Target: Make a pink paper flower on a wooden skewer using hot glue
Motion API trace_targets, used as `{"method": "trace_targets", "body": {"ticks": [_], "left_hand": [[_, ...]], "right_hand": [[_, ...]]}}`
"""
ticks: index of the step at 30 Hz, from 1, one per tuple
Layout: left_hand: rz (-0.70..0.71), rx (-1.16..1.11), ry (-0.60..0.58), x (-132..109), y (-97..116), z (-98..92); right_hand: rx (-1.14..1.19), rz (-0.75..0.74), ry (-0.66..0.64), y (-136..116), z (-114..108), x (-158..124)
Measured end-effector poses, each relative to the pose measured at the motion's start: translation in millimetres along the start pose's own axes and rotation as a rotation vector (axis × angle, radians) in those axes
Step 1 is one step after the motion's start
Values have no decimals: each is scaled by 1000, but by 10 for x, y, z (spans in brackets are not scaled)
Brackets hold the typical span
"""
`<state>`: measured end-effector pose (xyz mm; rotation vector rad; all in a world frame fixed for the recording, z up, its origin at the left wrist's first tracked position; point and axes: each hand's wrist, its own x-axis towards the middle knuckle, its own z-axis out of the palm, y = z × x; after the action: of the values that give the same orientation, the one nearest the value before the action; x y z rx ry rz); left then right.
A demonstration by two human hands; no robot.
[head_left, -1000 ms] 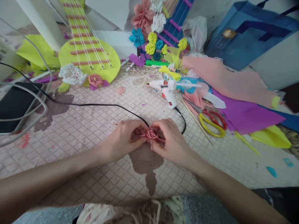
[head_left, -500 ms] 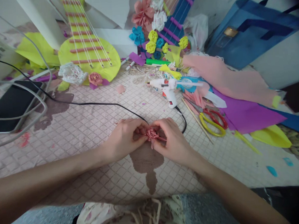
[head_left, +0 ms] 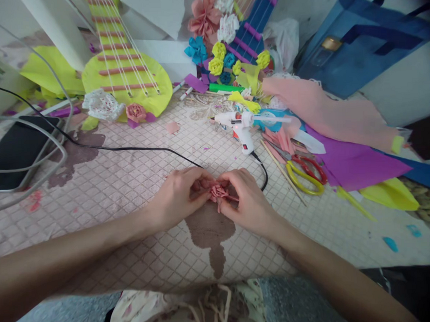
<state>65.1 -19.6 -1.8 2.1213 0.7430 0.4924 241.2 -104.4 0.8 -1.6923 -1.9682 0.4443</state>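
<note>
Diamond-patterned table (head_left: 162,262) before me, left to right: left hand (head_left: 177,196), pinching one side of a pink flower (head_left: 218,192) at the near middle; right hand (head_left: 252,197), pinching the other, presumably keeping it gathered; glue gun (head_left: 246,139) beyond, probably for easy reach.

No word, label, brand or number is readable anywhere in the frame. Any marks on the white glue gun (head_left: 245,136), right of the upper centre, are too small to make out.

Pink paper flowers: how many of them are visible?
3: one flower between left hand and right hand, one by the yellow guitar, a large one beside white flowers. More may be hidden.
</note>
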Motion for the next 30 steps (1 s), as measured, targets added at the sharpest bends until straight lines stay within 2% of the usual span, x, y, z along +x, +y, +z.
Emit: {"method": "trace_targets", "body": {"ticks": [5,11,20,25,30], "left_hand": [[9,22,-16,6,21,-21],[29,94,33,5,10,25],[33,33,8,10,2,13],[-4,-101,-53,18,19,-22],[22,28,2,14,6,0]], "right_hand": [[4,-6,5,5,7,2],[-5,-8,15,14,21,4],[-9,-8,5,14,19,-2],[-1,-13,10,12,16,-2],[-6,-15,11,13,15,-2]]}}
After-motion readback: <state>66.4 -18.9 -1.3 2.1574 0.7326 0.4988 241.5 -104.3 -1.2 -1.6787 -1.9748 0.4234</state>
